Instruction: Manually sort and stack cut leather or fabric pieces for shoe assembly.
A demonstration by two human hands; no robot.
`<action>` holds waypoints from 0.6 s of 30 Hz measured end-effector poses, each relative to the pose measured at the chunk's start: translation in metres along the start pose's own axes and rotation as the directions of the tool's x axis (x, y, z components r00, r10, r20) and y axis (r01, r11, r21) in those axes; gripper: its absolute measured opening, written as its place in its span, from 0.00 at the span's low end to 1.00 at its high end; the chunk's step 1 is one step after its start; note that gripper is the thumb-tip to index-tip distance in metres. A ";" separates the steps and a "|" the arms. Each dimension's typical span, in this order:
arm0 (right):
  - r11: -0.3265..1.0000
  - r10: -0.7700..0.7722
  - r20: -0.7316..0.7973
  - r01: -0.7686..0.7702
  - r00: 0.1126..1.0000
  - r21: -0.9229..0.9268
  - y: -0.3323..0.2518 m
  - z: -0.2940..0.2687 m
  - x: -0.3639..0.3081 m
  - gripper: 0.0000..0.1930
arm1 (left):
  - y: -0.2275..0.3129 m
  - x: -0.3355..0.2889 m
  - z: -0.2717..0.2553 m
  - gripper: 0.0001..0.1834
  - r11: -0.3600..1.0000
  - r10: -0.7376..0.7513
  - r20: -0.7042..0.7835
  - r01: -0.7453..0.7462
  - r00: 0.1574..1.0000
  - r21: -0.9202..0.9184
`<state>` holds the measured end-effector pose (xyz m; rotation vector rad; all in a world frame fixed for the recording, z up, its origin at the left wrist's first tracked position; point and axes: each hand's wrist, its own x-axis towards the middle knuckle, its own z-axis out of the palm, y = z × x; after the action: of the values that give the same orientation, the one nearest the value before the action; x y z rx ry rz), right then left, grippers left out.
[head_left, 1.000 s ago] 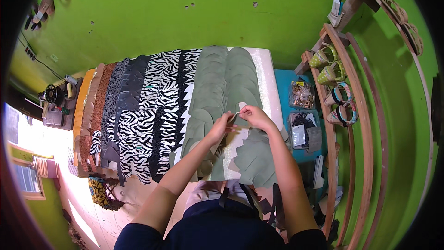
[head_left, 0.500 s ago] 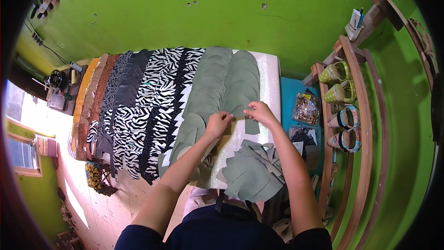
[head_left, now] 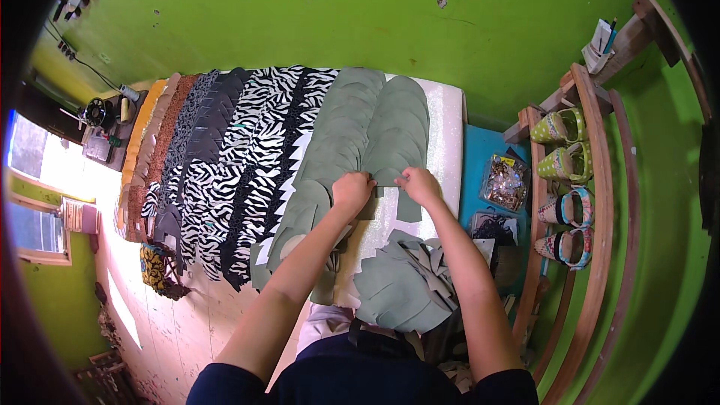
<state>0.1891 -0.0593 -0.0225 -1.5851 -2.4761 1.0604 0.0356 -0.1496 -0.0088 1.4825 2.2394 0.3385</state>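
Two rows of overlapping grey-green cut pieces, leather-like and rounded at the far end, lie on the table; the right row (head_left: 397,124) ends at my hands. My left hand (head_left: 352,193) pinches the left side of a curved grey-green piece (head_left: 387,178) at that row's near end. On the piece's other side, my right hand (head_left: 420,186) has thumb and finger closed on its edge. A loose heap of the same grey-green pieces (head_left: 401,289) lies at the table's near edge, between my forearms. The fingertips partly hide the piece.
Rows of zebra-print pieces (head_left: 255,109), black, brown and orange ones cover the table's left. A white glittery sheet (head_left: 444,116) lies beneath the right side. Beyond it are a blue surface (head_left: 480,150), a clear box of ornaments (head_left: 506,180) and a wooden rack (head_left: 592,180) holding sandals.
My two hands have come slightly closer together, and the curved piece now spans between them. The view has shifted a little.
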 end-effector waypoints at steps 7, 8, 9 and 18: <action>0.991 0.019 -0.059 -0.026 0.998 -0.129 -0.019 -0.004 -0.013 0.17 | -0.002 -0.002 0.011 0.12 0.999 -0.006 -0.115 0.012 0.993 0.048; 0.989 0.050 -0.061 -0.058 0.997 -0.138 -0.023 -0.009 -0.016 0.19 | 0.002 -0.004 0.009 0.12 0.999 -0.007 -0.110 0.012 0.994 0.046; 0.989 0.052 -0.059 -0.060 0.997 -0.138 -0.022 -0.009 -0.018 0.19 | 0.005 -0.007 0.006 0.13 0.994 0.006 -0.136 0.009 0.991 0.110; 0.640 -0.620 0.069 0.554 0.782 -0.533 0.013 0.022 -0.032 0.29 | -0.013 -0.031 0.036 0.30 0.808 0.539 -0.050 -0.500 0.841 0.311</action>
<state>0.2076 -0.0937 -0.0359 -0.6911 -3.0049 0.1762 0.0526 -0.1843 -0.0387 2.3041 1.9992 0.2902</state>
